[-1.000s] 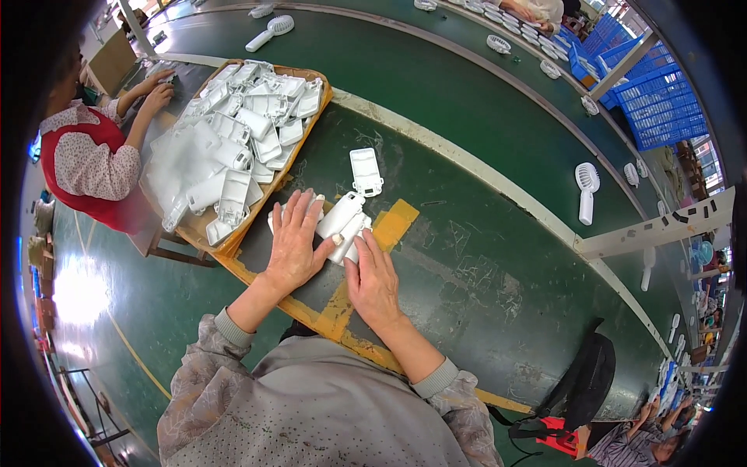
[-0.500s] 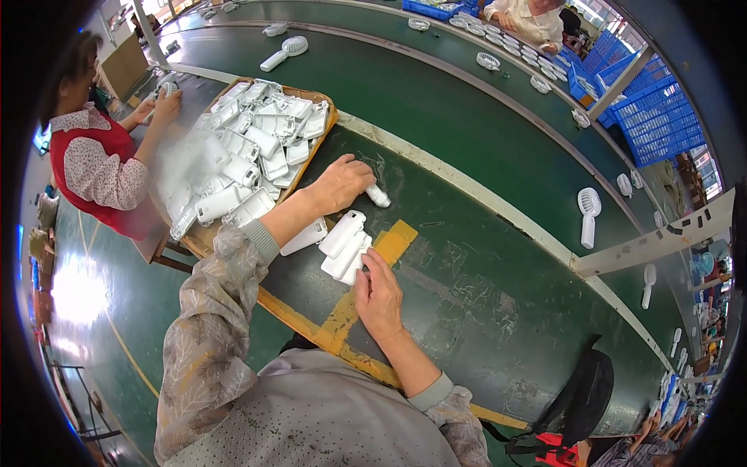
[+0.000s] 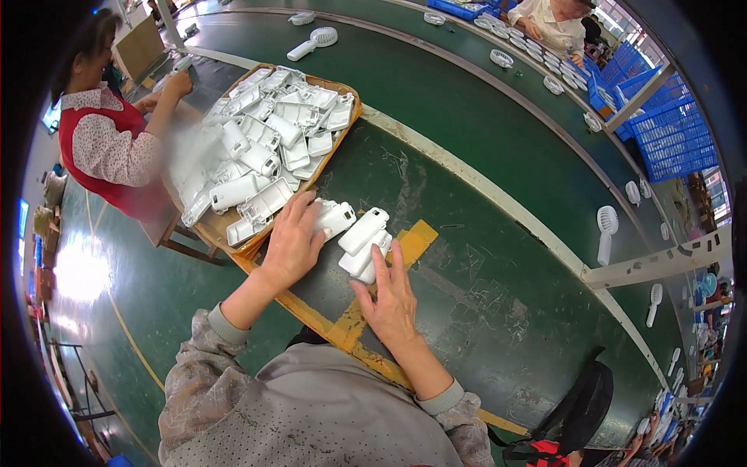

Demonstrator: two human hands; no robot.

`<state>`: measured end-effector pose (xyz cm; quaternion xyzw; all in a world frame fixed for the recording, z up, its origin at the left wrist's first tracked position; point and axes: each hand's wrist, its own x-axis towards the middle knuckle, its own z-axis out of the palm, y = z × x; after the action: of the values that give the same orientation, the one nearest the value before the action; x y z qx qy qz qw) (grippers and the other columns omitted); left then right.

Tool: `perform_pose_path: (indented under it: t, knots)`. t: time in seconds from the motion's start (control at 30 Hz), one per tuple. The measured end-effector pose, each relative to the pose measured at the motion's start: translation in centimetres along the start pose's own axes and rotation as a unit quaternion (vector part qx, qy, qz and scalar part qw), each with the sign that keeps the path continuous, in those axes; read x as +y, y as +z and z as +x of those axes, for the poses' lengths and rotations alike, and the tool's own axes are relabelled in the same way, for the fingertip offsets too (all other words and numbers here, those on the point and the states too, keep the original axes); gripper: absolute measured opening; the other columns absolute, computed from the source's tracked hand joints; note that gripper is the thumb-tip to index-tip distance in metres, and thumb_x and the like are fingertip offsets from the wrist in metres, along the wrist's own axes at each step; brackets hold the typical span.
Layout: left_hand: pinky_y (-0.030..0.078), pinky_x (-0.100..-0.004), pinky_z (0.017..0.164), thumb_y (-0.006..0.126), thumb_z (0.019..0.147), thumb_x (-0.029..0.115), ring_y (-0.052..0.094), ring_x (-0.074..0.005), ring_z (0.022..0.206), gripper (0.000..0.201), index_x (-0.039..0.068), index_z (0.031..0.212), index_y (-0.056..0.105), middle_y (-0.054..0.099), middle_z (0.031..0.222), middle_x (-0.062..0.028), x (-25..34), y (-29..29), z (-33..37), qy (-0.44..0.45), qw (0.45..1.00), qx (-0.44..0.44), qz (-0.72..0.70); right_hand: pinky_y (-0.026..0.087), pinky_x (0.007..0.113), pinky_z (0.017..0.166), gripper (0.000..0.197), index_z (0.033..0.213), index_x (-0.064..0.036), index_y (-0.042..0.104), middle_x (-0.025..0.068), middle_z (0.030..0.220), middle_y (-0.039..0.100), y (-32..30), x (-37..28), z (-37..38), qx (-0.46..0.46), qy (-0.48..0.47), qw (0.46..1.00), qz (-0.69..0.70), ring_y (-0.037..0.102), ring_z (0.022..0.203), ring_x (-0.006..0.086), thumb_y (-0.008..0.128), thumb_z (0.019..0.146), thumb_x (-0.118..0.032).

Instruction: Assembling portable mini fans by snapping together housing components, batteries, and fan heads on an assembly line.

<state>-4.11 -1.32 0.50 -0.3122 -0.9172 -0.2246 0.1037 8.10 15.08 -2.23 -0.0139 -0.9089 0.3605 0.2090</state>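
Several white plastic casing shells lie on the dark green worktable. My left hand (image 3: 292, 243) is open beside the box, its fingers stretched and thumb apart. It touches or hovers just over the leftmost white shells (image 3: 336, 217), and partly hides them. My right hand (image 3: 391, 302) is also open. Its fingertips rest against the near right side of a small group of white casing shells (image 3: 363, 232), lying side by side with rounded ends. A shallow cardboard box (image 3: 342, 144) heaped with loose white shells (image 3: 288, 131) stands just beyond my left hand.
Beyond the pale rail runs a green conveyor (image 3: 482, 140) carrying white handheld fans (image 3: 607, 226). A person in a red vest (image 3: 105, 148) works at left, another (image 3: 548, 27) across the belt. Blue crates (image 3: 673, 140) stand far right; a black bag (image 3: 580, 397) lies at the table's near right.
My left hand has drawn back toward the box's near corner and its fingers have spread. The white piece it held farther out is no longer there. My right hand stays by the shells.
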Motion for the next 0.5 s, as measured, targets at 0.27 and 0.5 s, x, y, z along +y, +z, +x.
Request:
perform_pose_path:
  t: [0.27, 0.5]
  knots:
    - [0.031, -0.0481, 0.098, 0.068, 0.075, 0.027, 0.038, -0.0371, 0.119, 0.062, 0.004, 0.127, 0.043, 0.040, 0.128, -0.0190, 0.0, 3.1, -1.9, -0.048, 0.994, 0.016, 0.100, 0.048, 0.039, 0.078, 0.059, 0.131, -0.0107, 0.044, 0.0226, 0.139, 0.032, 1.1, 1.1, 1.4, -0.068, -0.053, 0.991, -0.100, 0.055, 0.088, 0.0324, 0.067, 0.077, -0.019]
    - [0.033, -0.0558, 0.090, 0.063, 0.077, 0.028, 0.038, -0.0328, 0.117, 0.058, 0.008, 0.128, 0.043, 0.042, 0.124, -0.0154, 1.0, 7.7, 3.2, -0.089, 0.992, 0.058, 0.072, 0.048, 0.039, 0.079, 0.059, 0.132, -0.0120, 0.044, 0.0215, 0.136, 0.037, 0.9, 4.0, 5.9, -0.049, -0.068, 0.985, -0.150, 0.053, 0.090, 0.0324, 0.066, 0.078, -0.019]
